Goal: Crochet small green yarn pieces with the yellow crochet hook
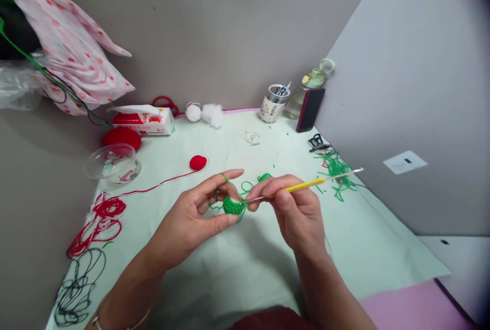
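Observation:
Between the thumb and fingers of my left hand (195,212) is a small rounded piece of green crochet work (233,205), with white showing at its top. Green yarn (229,183) runs up over the raised index finger of that hand and loops near its other fingers. My right hand (296,207) grips a double-ended crochet hook (306,185) by its yellow handle. One metal end of the hook meets the edge of the green piece; the other points out to the right. Behind the hands lies a loose coil of green yarn (264,177).
A red crocheted ball (198,162) lies mid-table. Red and white yarn (109,210) and dark cord (78,286) are at left, near a clear plastic tub (124,169) and tissue pack (145,121). Right are green scraps (339,167), a phone (311,109), a pen can (274,104) and a bottle (296,100).

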`<state>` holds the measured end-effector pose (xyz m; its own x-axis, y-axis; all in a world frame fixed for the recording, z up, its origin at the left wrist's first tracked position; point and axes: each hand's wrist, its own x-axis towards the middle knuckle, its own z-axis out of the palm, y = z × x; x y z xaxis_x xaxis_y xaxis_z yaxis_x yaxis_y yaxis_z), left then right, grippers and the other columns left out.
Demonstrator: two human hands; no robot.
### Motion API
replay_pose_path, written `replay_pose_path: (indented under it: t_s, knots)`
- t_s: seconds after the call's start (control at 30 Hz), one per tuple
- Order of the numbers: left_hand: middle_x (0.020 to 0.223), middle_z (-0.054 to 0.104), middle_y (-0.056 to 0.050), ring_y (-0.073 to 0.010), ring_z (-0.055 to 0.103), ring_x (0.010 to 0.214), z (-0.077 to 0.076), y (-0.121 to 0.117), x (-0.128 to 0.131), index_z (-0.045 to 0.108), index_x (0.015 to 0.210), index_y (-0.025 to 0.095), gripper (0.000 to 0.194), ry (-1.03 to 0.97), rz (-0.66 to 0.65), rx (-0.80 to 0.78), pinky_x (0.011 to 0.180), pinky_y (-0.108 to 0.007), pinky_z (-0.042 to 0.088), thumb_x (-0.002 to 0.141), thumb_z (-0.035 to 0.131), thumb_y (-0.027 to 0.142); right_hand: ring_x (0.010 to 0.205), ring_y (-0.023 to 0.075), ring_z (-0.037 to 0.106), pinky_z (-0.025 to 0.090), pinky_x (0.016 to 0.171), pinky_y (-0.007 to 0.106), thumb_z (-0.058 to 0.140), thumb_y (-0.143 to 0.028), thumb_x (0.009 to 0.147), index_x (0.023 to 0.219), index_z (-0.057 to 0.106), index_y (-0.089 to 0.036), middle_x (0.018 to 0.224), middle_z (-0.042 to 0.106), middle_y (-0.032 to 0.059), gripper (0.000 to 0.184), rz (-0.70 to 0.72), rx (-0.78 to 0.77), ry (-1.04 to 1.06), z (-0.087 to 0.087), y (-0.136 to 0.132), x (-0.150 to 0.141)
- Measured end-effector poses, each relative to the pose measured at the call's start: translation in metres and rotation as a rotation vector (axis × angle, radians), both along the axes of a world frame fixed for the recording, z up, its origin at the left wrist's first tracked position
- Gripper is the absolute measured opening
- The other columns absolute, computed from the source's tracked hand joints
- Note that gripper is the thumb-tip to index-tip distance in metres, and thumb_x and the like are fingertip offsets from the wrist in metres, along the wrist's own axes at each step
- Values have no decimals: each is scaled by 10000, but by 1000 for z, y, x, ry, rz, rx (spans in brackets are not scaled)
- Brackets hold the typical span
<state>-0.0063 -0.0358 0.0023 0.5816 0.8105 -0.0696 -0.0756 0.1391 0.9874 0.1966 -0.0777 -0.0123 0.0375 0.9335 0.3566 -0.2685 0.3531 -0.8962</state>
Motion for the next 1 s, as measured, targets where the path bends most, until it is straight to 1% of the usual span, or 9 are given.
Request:
replay_pose_path:
  t_s: [0.1, 0.17, 0.3, 0.4, 0.5, 0.63, 0.77, 0.83, 1.0]
  knots:
    - [1046, 627, 0, -186, 628, 1055, -1, 1, 0, 667, 1378, 386, 550, -26, -4, -40, 1039, -320, 464, 859, 820, 284, 790, 152, 720, 596, 740, 315, 597, -327, 1036, 1024, 764, -268, 955, 771, 19, 177, -2, -18, 37, -2, 2, -1]
    - [1054, 631, -10, -193, 637, 1031, -3, 2, 1, 672, 1373, 368, 535, -73, -14, -56, 984, -314, 491, 862, 809, 293, 776, 152, 691, 570, 706, 310, 620, -318, 1023, 1024, 779, -273, 942, 749, 22, 166, -50, 4, 3, -3, 4, -3]
    - [1100, 673, -45, -217, 643, 1033, -8, 5, 3, 675, 1371, 313, 466, -130, -15, -60, 924, -318, 502, 910, 739, 298, 748, 161, 657, 528, 659, 317, 629, -278, 1014, 1002, 793, -277, 898, 735, 27, 164, -268, 63, -126, -2, 3, -9]
    - [1013, 705, -44, -205, 659, 953, -9, 7, 4, 701, 1318, 266, 378, -183, -9, -86, 895, -319, 495, 942, 690, 305, 751, 164, 662, 526, 664, 322, 628, -230, 1010, 993, 797, -276, 865, 736, 24, 175, -403, 114, -195, 0, 0, -12]
    - [939, 723, -31, -181, 669, 857, -8, 7, 6, 735, 1224, 241, 289, -260, -21, -130, 849, -308, 495, 948, 681, 310, 747, 164, 671, 530, 656, 327, 619, -236, 1016, 1004, 791, -275, 856, 730, 23, 177, -391, 109, -152, 0, -1, -12]
    - [989, 743, -35, -172, 680, 849, -8, 7, 6, 760, 1135, 234, 211, -289, -35, -167, 832, -297, 500, 952, 679, 300, 723, 164, 673, 535, 629, 331, 611, -265, 1021, 1011, 777, -268, 861, 716, 26, 166, -352, 81, -74, -3, 0, -9]
    - [965, 730, -41, -184, 672, 847, -8, 8, 5, 765, 1110, 221, 200, -270, -23, -169, 826, -310, 504, 946, 684, 302, 722, 175, 664, 532, 617, 339, 630, -290, 1009, 994, 782, -272, 856, 709, 31, 154, -459, 110, -121, -3, 1, -9]
    - [944, 721, -45, -191, 662, 845, -9, 9, 5, 767, 1097, 212, 200, -255, -8, -157, 824, -318, 503, 934, 698, 305, 729, 181, 662, 530, 611, 342, 629, -293, 1008, 989, 779, -273, 861, 710, 35, 153, -479, 110, -119, -1, 1, -9]
    - [1014, 727, -41, -196, 662, 914, -9, 9, 4, 773, 1090, 243, 204, -225, 8, -137, 838, -302, 504, 895, 749, 300, 725, 177, 655, 528, 605, 339, 611, -277, 1019, 1001, 773, -268, 860, 710, 37, 163, -355, 114, -76, -1, -1, -8]
